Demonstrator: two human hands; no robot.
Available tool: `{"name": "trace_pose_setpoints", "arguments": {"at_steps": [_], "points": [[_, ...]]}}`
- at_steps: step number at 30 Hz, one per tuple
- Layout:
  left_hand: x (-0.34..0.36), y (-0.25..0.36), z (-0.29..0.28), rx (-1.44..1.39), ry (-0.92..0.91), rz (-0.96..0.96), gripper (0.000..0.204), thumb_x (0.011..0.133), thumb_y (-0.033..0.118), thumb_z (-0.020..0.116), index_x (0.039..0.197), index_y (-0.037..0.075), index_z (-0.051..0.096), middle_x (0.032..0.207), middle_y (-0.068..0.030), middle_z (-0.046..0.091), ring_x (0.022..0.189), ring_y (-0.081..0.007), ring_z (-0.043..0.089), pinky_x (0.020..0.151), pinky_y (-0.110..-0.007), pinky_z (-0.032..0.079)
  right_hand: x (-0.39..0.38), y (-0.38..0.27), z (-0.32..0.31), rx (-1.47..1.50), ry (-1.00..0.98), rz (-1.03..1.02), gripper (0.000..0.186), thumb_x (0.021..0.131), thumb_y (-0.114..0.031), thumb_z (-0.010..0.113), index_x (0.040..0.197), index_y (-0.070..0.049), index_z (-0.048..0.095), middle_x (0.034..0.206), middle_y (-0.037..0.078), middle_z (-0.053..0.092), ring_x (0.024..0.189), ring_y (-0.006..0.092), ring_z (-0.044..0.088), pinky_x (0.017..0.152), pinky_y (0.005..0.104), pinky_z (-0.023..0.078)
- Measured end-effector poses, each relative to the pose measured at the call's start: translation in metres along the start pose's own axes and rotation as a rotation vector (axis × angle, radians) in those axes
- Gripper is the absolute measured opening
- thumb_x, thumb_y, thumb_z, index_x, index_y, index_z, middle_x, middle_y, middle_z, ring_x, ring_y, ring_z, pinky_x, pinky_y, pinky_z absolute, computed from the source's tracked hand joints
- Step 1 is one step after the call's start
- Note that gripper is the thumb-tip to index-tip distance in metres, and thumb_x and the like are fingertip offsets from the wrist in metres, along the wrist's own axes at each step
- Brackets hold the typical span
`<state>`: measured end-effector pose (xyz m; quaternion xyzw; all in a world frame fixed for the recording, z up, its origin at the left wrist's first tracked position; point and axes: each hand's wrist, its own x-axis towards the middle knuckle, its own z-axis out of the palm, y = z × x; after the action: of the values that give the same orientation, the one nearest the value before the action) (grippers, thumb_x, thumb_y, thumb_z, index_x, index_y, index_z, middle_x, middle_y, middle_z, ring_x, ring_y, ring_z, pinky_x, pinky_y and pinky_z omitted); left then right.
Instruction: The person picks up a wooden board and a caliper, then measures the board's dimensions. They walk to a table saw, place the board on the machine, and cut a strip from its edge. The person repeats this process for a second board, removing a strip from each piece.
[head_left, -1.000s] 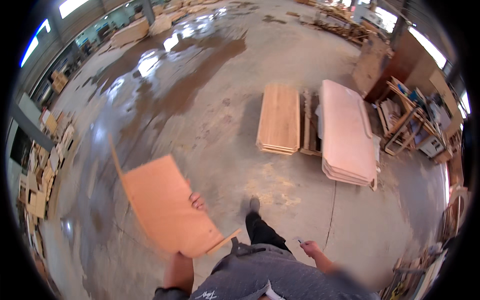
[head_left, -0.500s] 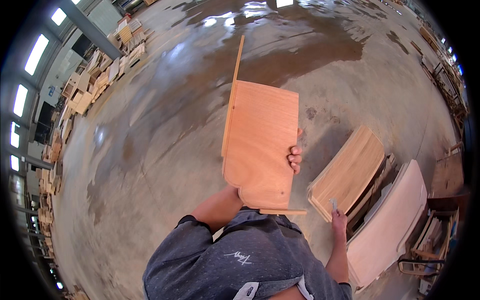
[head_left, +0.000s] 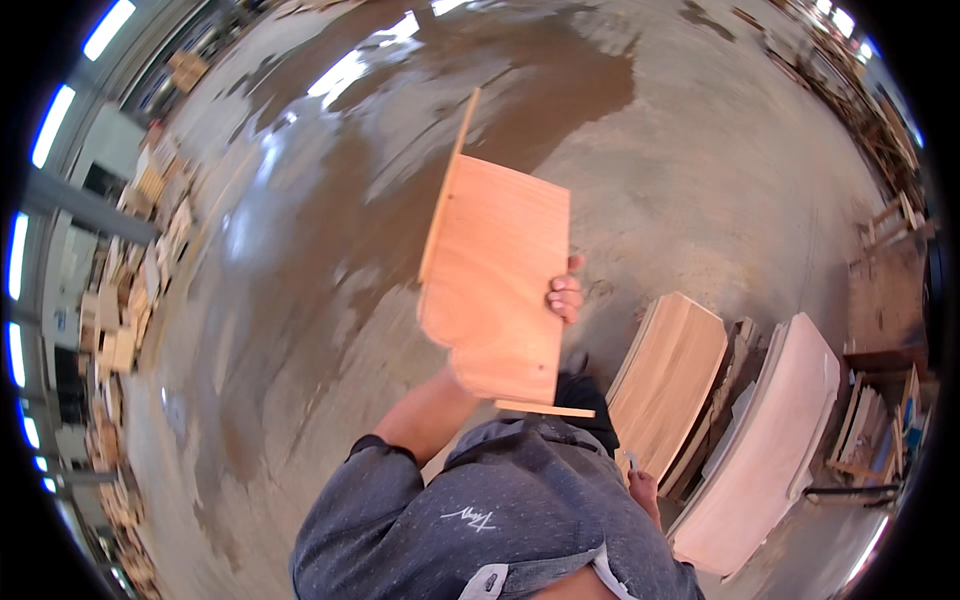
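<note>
My left hand (head_left: 563, 295) grips a flat reddish plywood panel (head_left: 495, 260) from beneath, its fingers curled over the panel's right edge. The panel has a rounded lower-left corner, a thin wooden strip (head_left: 450, 180) along its upper left side and another strip (head_left: 540, 410) across its bottom. My right hand (head_left: 641, 483) hangs low at my right side, closed on a small metal tool (head_left: 631, 462) whose kind I cannot make out. Just beyond that hand lies a stack of oak-coloured boards (head_left: 668, 370) with cut corners.
A pale stack of large rounded panels (head_left: 760, 435) lies at lower right, beside a wooden crate of scraps (head_left: 860, 425). Wood piles (head_left: 125, 310) line the left wall near a pillar (head_left: 115, 200). A wet patch (head_left: 320, 150) spreads over the concrete floor ahead.
The panel has swung from low on my left to upright before me, and has shifted slightly left since half a second ago. The board stacks now appear lower, by my right hand, as my view has turned.
</note>
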<state>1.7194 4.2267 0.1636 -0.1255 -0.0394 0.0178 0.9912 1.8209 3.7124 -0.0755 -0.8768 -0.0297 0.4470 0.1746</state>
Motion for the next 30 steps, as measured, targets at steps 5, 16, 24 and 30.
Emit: {"name": "trace_pose_setpoints", "arguments": {"at_steps": [5,16,24,30], "points": [[0.156,0.132,-0.029,0.098,-0.046,-0.105,0.044,0.11,0.034,0.036,0.144,0.01,0.051,0.087,-0.0056,0.052,0.078,-0.0183,0.048,0.075,-0.033,0.046,0.108,-0.085,-0.07,0.037,-0.014,0.224,0.041,0.091,-0.04,0.064,0.098,-0.001,0.075,0.075,0.017,0.069,0.073,0.0268,0.071,0.07,0.0444,0.056],[0.486,0.337,0.045,-0.012,0.055,-0.093,0.047,0.109,0.036,0.041,0.146,0.006,0.047,0.098,-0.0084,0.051,0.084,-0.0197,0.047,0.076,-0.031,0.046,0.482,-0.456,-0.328,0.214,0.335,-0.413,0.025,0.096,-0.03,0.065,0.103,-0.007,0.073,0.064,-0.002,0.054,0.05,0.0095,0.049,0.045,0.0291,0.04],[0.741,0.512,-0.029,-0.351,-0.29,-0.566,0.043,0.11,0.04,0.038,0.112,0.003,0.059,0.081,-0.0062,0.047,0.074,-0.0186,0.046,0.069,-0.033,0.045,0.606,-0.586,-0.427,0.005,0.166,-0.147,0.039,0.094,-0.037,0.063,0.108,-0.002,0.073,0.094,0.021,0.072,0.09,0.0324,0.07,0.081,0.0433,0.053],[0.898,0.591,-0.019,-0.396,0.155,-0.633,0.058,0.108,0.052,0.038,0.075,0.007,0.053,0.068,-0.0036,0.043,0.067,-0.0186,0.045,0.065,-0.033,0.044,0.616,-0.568,-0.467,0.107,0.187,0.035,0.045,0.088,-0.048,0.063,0.095,-0.005,0.075,0.076,0.018,0.07,0.073,0.0283,0.071,0.069,0.041,0.055]]}}
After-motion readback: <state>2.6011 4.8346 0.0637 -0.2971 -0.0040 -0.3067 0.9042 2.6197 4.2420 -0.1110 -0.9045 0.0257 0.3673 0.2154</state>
